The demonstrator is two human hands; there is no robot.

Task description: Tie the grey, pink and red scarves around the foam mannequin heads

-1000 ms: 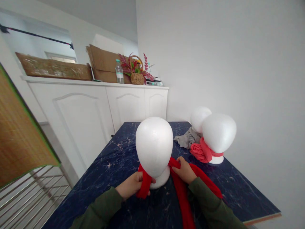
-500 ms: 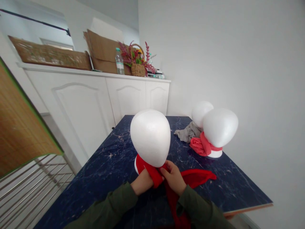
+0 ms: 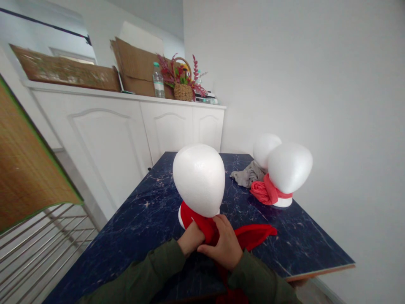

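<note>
A white foam mannequin head [image 3: 198, 179] stands upright on the table, with a red scarf [image 3: 205, 224] wrapped round its neck. My left hand [image 3: 191, 239] is at the front of the neck, its fingers tucked in the scarf's fold and mostly hidden. On the other side of that fold, my right hand [image 3: 224, 244] curves its fingers and thumb round the red cloth. One end of the scarf spreads over the table to the right; more of it hangs toward me beneath my right forearm.
Two more foam heads stand at the right: the nearer head [image 3: 290, 166] wears a coral scarf [image 3: 265, 191], the farther has a grey scarf [image 3: 248, 175]. A metal rack [image 3: 47, 236] is at left. White cabinets [image 3: 104, 135] stand behind the dark marbled table [image 3: 139, 211].
My right hand has shifted left and closer over the scarf's fold, its thumb now lower. The loose scarf end at the right has been drawn slightly left. My left hand stays nearly in place.
</note>
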